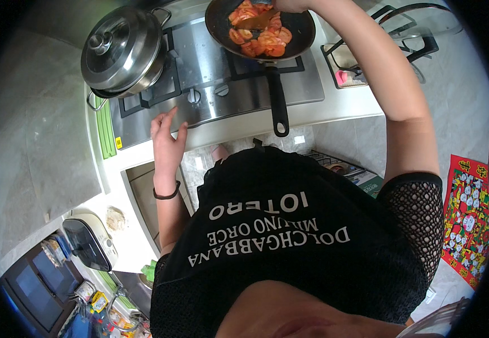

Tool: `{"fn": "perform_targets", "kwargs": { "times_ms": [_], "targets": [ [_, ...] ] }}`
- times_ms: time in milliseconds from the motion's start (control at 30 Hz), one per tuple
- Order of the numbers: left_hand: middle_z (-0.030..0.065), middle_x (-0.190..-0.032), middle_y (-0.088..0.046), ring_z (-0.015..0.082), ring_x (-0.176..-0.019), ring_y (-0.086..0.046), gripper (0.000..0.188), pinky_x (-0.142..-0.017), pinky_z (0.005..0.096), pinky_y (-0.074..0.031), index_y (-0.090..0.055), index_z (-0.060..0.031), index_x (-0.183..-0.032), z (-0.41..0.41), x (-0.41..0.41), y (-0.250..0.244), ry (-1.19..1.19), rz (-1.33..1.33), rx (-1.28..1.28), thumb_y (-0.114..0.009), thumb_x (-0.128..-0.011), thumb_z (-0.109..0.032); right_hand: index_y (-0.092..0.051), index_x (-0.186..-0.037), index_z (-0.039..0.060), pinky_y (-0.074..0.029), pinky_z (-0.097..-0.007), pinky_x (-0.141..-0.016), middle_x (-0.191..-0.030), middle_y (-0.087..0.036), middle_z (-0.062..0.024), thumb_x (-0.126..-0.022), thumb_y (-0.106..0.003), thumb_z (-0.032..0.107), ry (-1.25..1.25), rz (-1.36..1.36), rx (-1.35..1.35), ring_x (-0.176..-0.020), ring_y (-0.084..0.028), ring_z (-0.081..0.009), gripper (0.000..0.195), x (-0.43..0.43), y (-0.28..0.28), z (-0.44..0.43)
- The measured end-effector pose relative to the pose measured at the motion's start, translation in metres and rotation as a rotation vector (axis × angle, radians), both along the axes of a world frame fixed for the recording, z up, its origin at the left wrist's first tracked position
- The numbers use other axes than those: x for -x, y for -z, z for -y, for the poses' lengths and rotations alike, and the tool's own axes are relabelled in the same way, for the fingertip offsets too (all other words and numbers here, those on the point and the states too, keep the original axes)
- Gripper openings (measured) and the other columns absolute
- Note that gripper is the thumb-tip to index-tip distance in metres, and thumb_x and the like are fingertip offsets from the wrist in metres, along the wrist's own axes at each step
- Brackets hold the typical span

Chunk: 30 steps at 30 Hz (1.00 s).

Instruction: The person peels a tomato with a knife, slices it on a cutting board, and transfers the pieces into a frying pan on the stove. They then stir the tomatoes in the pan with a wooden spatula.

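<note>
At the top edge my right hand, partly cut off by the frame, grips a brown spatula. The spatula's blade lies among sliced tomatoes in a dark frying pan. The pan sits on the right burner of a steel gas hob, its black handle pointing towards me. My left hand is empty, fingers apart, over the hob's front edge, below the control knobs. On the left burner stands a lidded steel pot.
A glass lid rests in a black rack right of the hob, above a utensil holder. A white-and-black appliance stands on the left counter. Below it, a faucet is visible. A red poster hangs at right.
</note>
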<state>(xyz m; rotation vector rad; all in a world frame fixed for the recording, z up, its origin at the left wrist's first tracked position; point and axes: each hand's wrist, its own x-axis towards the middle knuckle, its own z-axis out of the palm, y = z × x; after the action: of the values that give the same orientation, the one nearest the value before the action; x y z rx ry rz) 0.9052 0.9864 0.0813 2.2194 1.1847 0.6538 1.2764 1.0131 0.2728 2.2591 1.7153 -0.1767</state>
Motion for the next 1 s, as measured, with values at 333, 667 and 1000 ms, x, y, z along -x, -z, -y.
{"fn": "perform_targets", "kwargs": {
  "times_ms": [333,667,1000],
  "targets": [
    [0.0146,-0.117,-0.053,0.0263,-0.100,-0.054,0.041,-0.082,0.0330,-0.046,-0.059,-0.0112,-0.125,0.001,0.016,0.010,-0.053,-0.004,-0.008,-0.069,-0.084,-0.009,-0.070,-0.082,-0.0053,-0.053,-0.0366,-0.064,-0.082,-0.070,-0.0148,-0.080,-0.065,0.020,0.069,-0.136,0.177,-0.072,-0.067,-0.0238,0.026,-0.002,-0.021,-0.038],
    [0.0176,-0.116,-0.054,0.0329,-0.110,-0.053,0.042,-0.093,0.0373,-0.044,-0.060,-0.0072,-0.123,0.001,0.007,0.007,-0.089,0.021,0.086,-0.069,-0.082,-0.008,-0.070,-0.094,0.0004,-0.052,-0.0348,-0.064,-0.086,-0.069,-0.0095,-0.078,-0.067,0.022,-0.042,-0.065,0.290,-0.074,-0.065,-0.0205,0.027,-0.022,-0.011,-0.064],
    [0.0133,-0.116,-0.053,0.0225,-0.096,-0.055,0.042,-0.071,0.0288,-0.048,-0.058,-0.0132,-0.127,-0.002,0.007,0.017,-0.057,-0.037,-0.024,-0.067,-0.086,-0.009,-0.070,-0.096,0.0037,-0.051,-0.0349,-0.069,-0.088,-0.069,-0.0075,-0.080,-0.069,0.028,-0.058,0.163,0.481,-0.076,-0.063,-0.0200,0.029,-0.008,-0.014,-0.084]
  ]
}}
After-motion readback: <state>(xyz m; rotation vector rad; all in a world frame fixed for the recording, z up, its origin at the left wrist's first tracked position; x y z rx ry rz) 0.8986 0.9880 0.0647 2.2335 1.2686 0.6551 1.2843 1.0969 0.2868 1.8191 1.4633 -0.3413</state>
